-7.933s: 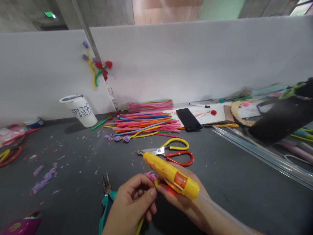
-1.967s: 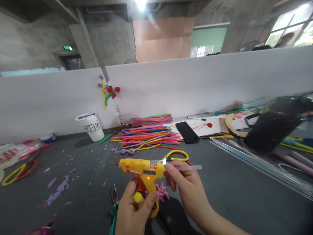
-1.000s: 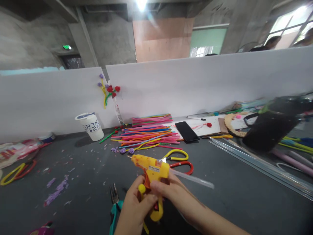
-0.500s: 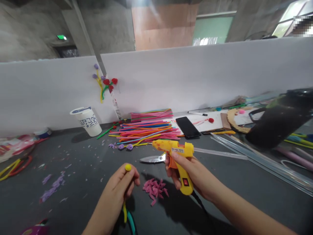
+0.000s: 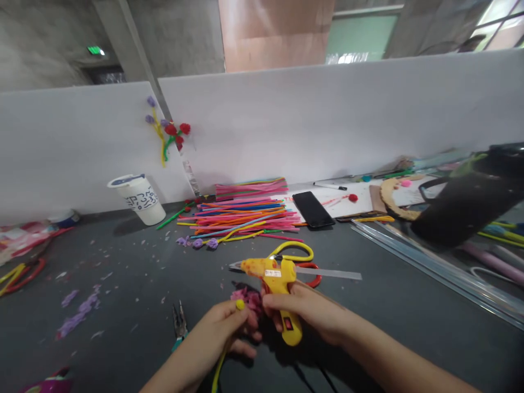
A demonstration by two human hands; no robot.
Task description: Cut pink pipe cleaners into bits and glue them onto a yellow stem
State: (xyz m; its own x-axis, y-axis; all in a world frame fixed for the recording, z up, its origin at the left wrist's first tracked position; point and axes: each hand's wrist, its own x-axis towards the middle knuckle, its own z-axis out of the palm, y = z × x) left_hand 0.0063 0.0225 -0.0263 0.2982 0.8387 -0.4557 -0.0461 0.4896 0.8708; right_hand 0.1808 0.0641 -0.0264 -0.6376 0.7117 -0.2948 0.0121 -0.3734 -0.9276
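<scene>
My right hand [image 5: 305, 308] grips a yellow hot glue gun [image 5: 280, 278] by its handle, the nozzle pointing left and a clear glue stick [image 5: 329, 273] jutting from its back. In my left hand [image 5: 219, 333] is a yellow pipe cleaner [image 5: 240, 304], pinched between thumb and fingers with its rounded tip on top and its stem hanging below. A heap of pink cut pieces [image 5: 249, 299] lies just behind my left fingers, partly hidden. Behind the glue gun lie scissors [image 5: 297, 250] with one yellow and one red handle loop. Pliers [image 5: 179, 322] rest left of my left wrist.
Bundled coloured pipe cleaners [image 5: 245, 215] lie at the back beside a black phone [image 5: 313, 209]. A white cup [image 5: 141, 202] stands back left, a dark jug [image 5: 466, 202] back right. Clear glue sticks [image 5: 438, 267] lie at right; purple scraps [image 5: 82, 314] at left. A white partition [image 5: 307, 120] rises behind.
The glue gun has moved left and down, uncovering the scissors' handles. My left hand has moved right and down with the yellow pipe cleaner, nearer the pink pieces; the pliers now show.
</scene>
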